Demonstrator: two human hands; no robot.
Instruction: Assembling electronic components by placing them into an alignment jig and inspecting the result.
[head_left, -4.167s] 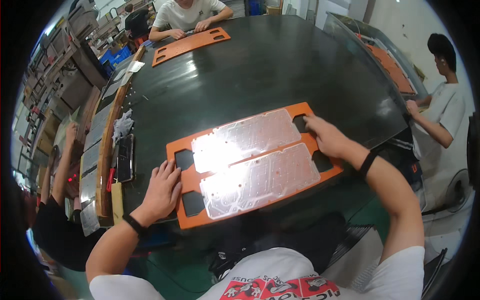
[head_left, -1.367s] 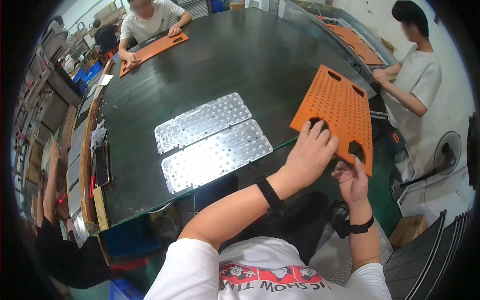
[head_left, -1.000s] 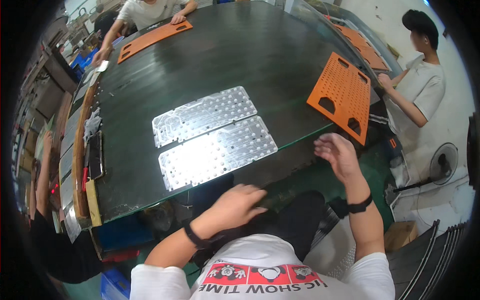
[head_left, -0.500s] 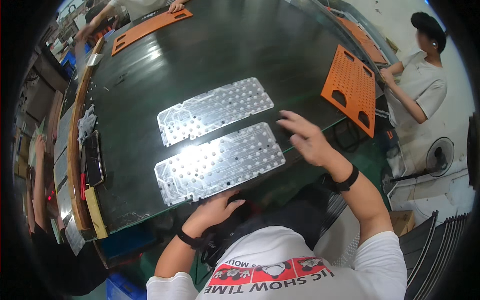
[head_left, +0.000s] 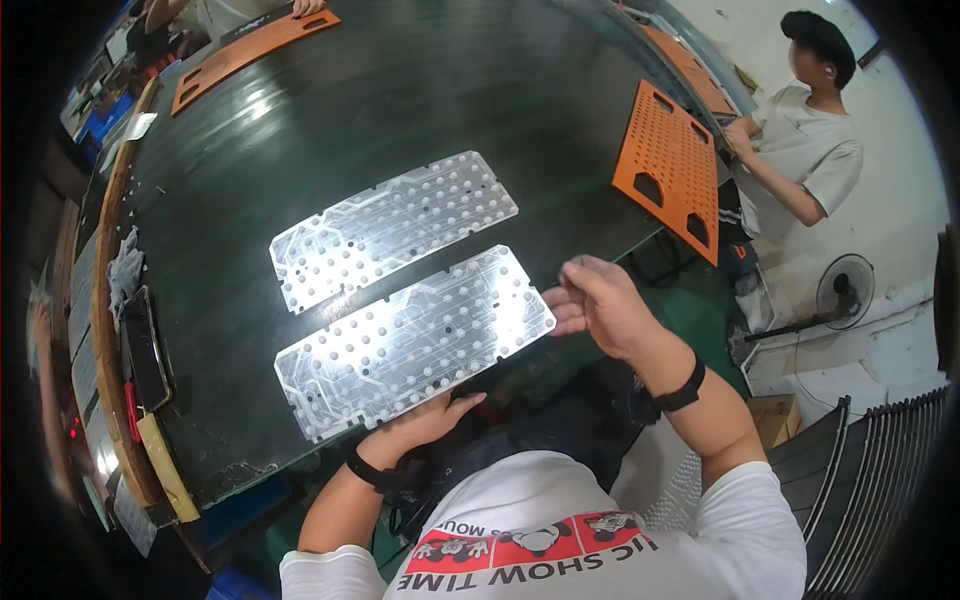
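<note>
Silvery, the near sheet (head_left: 415, 345) lay at the front edge of the table (head_left: 560, 150), our left hand (head_left: 425, 422) partly hidden beneath it, our right hand (head_left: 605, 308) at its right end; we couldn't tell whether either gripped. Uneven support could have bent it. Beyond lay the far sheet (head_left: 395, 228).

Before me, one dark tabletop (head_left: 560, 150). On it: silvery dotted sheet (head_left: 395, 230); second sheet (head_left: 415, 345), nearer me, jutting past the front edge; perforated orange board (head_left: 672, 165), right; orange panel (head_left: 255, 60), far end; along my left, wooden strip (head_left: 108, 300), crumpled grey cloth (head_left: 125, 270).
</note>
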